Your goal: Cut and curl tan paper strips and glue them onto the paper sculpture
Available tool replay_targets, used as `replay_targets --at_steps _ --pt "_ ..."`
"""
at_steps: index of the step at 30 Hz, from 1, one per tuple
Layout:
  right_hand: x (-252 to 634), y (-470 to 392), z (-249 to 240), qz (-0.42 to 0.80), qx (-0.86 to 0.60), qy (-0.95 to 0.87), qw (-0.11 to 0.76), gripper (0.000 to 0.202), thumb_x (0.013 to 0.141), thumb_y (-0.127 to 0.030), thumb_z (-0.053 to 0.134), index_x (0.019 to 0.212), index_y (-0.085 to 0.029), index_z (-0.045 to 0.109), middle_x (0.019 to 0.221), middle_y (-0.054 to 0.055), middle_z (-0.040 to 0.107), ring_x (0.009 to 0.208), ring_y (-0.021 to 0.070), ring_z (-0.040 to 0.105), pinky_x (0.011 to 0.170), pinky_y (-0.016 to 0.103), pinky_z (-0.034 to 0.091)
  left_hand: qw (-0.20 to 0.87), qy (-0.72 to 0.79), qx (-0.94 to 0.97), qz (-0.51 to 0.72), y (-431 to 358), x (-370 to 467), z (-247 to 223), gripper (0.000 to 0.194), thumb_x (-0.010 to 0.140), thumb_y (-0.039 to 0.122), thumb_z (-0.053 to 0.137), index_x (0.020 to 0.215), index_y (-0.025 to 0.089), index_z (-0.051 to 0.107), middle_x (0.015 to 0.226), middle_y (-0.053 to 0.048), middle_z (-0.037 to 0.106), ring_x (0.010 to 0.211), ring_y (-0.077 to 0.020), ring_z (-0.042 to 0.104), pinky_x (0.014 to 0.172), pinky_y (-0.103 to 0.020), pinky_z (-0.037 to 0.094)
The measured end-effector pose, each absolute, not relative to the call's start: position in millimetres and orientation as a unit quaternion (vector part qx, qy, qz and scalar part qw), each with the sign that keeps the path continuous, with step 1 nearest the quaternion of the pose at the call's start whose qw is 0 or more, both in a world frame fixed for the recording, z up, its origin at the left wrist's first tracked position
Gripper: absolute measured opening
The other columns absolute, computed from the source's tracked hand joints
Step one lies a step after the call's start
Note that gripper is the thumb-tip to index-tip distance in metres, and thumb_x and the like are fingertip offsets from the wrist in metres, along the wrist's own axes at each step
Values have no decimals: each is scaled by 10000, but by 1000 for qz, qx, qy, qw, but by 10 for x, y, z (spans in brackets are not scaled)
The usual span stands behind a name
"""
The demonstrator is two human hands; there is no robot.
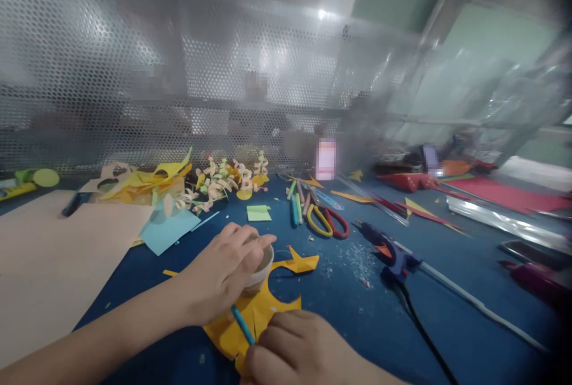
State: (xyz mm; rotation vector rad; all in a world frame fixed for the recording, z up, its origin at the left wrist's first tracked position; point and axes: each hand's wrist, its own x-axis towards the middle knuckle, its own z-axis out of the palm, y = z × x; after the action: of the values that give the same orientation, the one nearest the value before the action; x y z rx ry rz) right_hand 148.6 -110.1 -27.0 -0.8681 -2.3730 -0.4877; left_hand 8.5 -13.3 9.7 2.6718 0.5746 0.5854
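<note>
The yellow paper (223, 334) lies on the bench (129, 281) under your hands, toward the near edge, with curved pieces cut from its far side. On it stands a small whitish round cup (261, 278); your left hand (230, 269) lies over the cup's rim, though you cannot tell whether that grip is clamped on it. Your right hand (299, 346) has its grip closed around a blue pen (242, 325), its visible end close to the cup. Farther toward the far edge are folded green paper (258, 213) and red-and-yellow-handled scissors (329, 227). A glue gun (397, 260) lies to the right, its white rod pointing toward the near right corner. A large beige sheet (67, 254) covers the left edge, and curled paper strips (223, 182) are heaped along the far edge, before a perforated panel (223, 69).
</note>
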Motion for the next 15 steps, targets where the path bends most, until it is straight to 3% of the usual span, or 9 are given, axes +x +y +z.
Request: replay_targets --at_steps 7,11,15 --pt "1089 -1027 -312 -328 -369 -834 248 189 669 -110 538 513 -195 471 350 -21 480 283 142 409 258 247 235 197 203 948 147 -97 52 138 457 915 345 96 1290 274 348 1157 -62 475 1028 -219 401 913 -423 332" --pt "930 -945 -354 -306 -392 -832 245 63 598 -100 510 586 -147 549 400 44 556 310 172 469 255 255 299 184 190 951 158 -63 51 90 450 908 358 127 1289 256 345 1166 -75 468 1033 -224 392 921 -441 319" --pt "851 -881 -399 -270 -384 -855 222 118 631 -98 496 693 -87 595 481 111 620 352 183 504 272 268 354 174 194 952 161 -69 59 86 431 904 343 169 1282 255 357 1167 -76 471 1041 -234 382 920 -455 316"
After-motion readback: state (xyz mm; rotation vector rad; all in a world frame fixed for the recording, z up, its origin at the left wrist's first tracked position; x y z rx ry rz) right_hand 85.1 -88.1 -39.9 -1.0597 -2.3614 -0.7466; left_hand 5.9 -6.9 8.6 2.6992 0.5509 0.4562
